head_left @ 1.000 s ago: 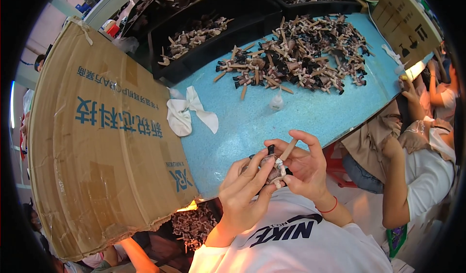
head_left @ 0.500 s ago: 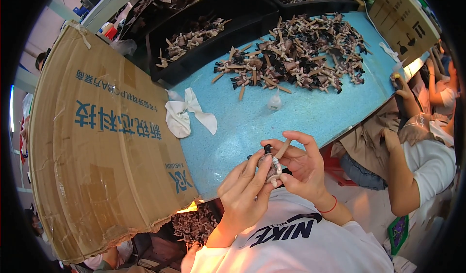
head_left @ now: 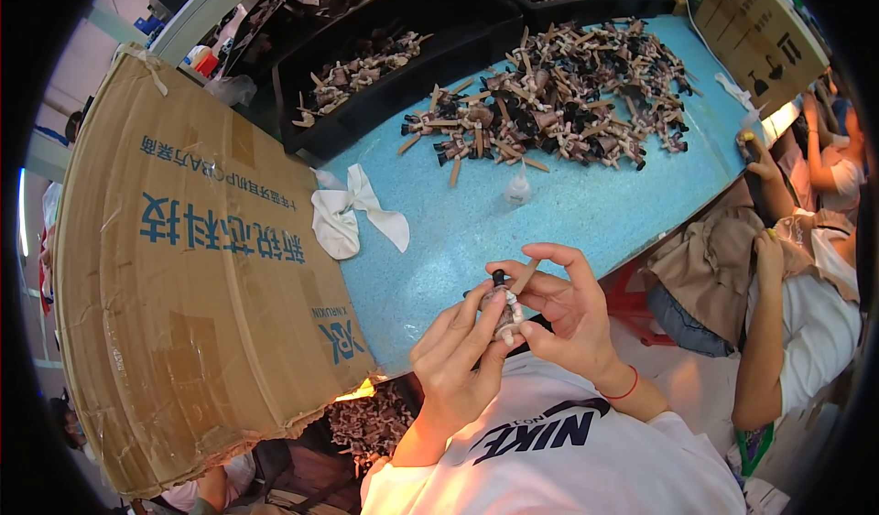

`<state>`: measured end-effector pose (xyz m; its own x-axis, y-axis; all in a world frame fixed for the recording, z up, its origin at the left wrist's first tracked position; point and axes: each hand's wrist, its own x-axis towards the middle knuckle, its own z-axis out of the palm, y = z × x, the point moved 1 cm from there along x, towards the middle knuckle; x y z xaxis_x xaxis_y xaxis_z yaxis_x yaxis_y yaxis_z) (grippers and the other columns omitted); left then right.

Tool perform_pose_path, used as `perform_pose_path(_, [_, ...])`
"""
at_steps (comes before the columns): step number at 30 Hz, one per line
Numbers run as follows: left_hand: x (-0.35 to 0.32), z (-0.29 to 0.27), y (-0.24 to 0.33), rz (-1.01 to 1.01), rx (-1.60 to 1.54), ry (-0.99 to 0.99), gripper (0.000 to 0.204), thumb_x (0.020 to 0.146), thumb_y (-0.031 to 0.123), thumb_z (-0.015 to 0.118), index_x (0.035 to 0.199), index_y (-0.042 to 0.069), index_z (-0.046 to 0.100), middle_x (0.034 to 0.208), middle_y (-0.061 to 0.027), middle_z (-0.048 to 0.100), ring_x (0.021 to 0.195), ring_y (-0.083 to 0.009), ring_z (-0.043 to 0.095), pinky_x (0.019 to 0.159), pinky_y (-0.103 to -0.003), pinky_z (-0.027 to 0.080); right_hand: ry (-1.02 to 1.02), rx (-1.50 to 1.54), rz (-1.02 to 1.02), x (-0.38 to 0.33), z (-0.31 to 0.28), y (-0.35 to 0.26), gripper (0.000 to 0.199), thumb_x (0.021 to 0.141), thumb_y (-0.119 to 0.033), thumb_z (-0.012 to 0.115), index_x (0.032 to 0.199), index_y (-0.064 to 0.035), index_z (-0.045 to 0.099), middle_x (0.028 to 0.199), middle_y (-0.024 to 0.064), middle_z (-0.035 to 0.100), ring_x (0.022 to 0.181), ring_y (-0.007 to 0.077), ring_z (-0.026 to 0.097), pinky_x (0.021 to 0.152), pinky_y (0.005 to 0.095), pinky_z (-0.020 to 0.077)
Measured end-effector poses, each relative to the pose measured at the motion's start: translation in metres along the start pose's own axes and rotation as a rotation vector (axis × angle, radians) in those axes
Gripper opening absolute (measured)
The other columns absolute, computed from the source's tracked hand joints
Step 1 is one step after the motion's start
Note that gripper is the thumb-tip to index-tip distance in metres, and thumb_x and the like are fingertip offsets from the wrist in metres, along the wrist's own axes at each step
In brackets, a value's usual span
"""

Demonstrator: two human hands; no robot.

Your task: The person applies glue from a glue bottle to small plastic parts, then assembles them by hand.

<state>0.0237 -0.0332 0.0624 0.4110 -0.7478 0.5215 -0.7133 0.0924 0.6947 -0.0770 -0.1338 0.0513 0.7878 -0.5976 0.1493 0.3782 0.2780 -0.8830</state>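
Doll part (head_left: 505, 318), small and pale with a dark cap at its top, sits pinched between your two hands just over the near edge of the blue counter (head_left: 568, 213). Its long axis runs roughly up and away from you, dark end farthest. Your left hand (head_left: 458, 355) has its fingers clamped around the lower half; your right hand (head_left: 563, 314) closes thumb and forefinger on a thin tan stick (head_left: 525, 277) that slants up to the right from the part's top. Your fingers hide most of the part, so its exact shape is hard to make out. Farther back lie a heap of similar pieces (head_left: 558, 94) and a white cloth (head_left: 352, 217); a cardboard box (head_left: 192, 268) stands at your left.
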Motion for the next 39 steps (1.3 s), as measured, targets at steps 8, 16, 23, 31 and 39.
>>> perform_pose_path(8, [-0.004,-0.001,-0.005,-0.07,-0.109,0.02,0.036,0.07,0.002,0.067,0.106,-0.005,0.061,0.102,-0.0209,0.063,0.084,-0.0271,0.064,0.073,-0.032,0.05,-0.042,-0.151,0.004,0.002,-0.002,-0.001,0.069,0.072,0.008,0.06,0.131,-0.0026,0.025,0.124,0.0226,0.048,0.105,0.0221,0.055,0.095,0.036,0.0427])
perform_pose_path(16, [-0.012,-0.008,-0.016,-0.609,-1.145,-0.059,0.052,0.088,0.033,0.055,0.115,-0.01,0.051,0.106,-0.0257,0.058,0.091,-0.0366,0.062,0.079,-0.039,0.05,0.022,-0.213,0.041,-0.002,-0.006,-0.017,0.085,0.075,-0.005,0.067,0.14,-0.0034,0.012,0.129,0.0262,0.042,0.096,0.021,0.058,0.08,0.0303,0.0505])
perform_pose_path(23, [-0.02,0.005,-0.025,-0.703,-1.85,-0.096,0.048,0.094,0.036,0.038,0.121,-0.003,0.047,0.111,-0.0236,0.056,0.089,-0.0388,0.062,0.08,-0.044,0.049,-0.035,-0.27,-0.028,-0.009,-0.001,-0.02,0.061,0.074,0.001,0.065,0.129,0.0008,0.038,0.114,0.0168,0.058,0.087,0.0163,0.061,0.075,0.0286,0.0523])
perform_pose_path(31, [-0.02,0.009,-0.024,-0.833,-2.116,-0.066,0.045,0.097,0.037,0.027,0.123,0.003,0.04,0.113,-0.023,0.055,0.086,-0.0386,0.063,0.081,-0.045,0.048,-0.02,-0.505,-0.085,-0.008,0.0,-0.019,0.039,0.072,0.001,0.063,0.11,0.0,0.058,0.086,0.0109,0.064,0.078,0.0175,0.066,0.068,0.0254,0.0518])
perform_pose_path(39, [-0.018,0.011,-0.025,-0.897,-2.185,-0.07,0.041,0.096,0.037,0.029,0.118,0.005,0.043,0.112,-0.0227,0.056,0.088,-0.0392,0.062,0.081,-0.048,0.048,0.008,-0.502,-0.089,-0.008,0.0,-0.018,0.035,0.073,0.002,0.062,0.107,0.0008,0.06,0.081,0.0106,0.064,0.074,0.0168,0.066,0.065,0.0243,0.0515])
